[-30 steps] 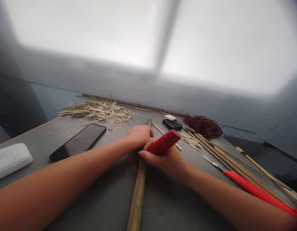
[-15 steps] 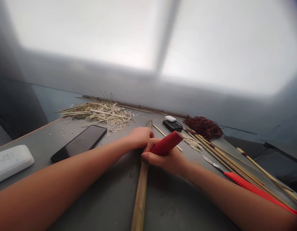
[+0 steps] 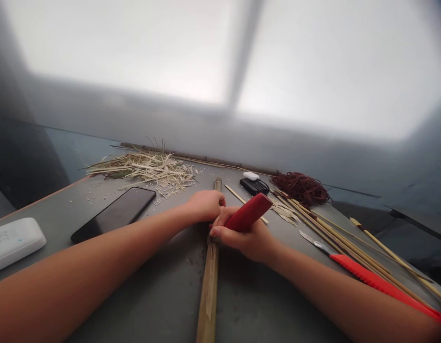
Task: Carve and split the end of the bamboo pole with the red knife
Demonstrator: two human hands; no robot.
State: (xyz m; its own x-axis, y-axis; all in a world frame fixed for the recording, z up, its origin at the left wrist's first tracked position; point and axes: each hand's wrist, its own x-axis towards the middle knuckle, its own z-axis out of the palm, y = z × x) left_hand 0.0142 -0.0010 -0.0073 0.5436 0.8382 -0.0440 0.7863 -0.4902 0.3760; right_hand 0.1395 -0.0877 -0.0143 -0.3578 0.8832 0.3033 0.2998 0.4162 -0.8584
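Note:
A bamboo stick (image 3: 208,290) lies lengthwise on the grey table, its near end running out of view at the bottom. My left hand (image 3: 206,206) is closed around its far part, with a short tip showing beyond. Just nearer, my right hand (image 3: 247,238) grips a tool by its thick red handle (image 3: 249,213), which slants up to the right. The tool's working end is hidden by my fingers, down against the bamboo. A split or groove shows in the stick just below my right fingers.
Left are a phone (image 3: 115,214), a white case (image 3: 16,240) and a pile of shavings (image 3: 149,169). Right are a red-handled utility knife (image 3: 370,276), thin bamboo sticks (image 3: 335,233), brown cord (image 3: 301,186) and a black device (image 3: 254,186). A long pole (image 3: 206,159) lies along the back.
Both hands keep their grip and stay nearly in place. The whole view has shifted slightly, and the groove below my right fingers shows a little more.

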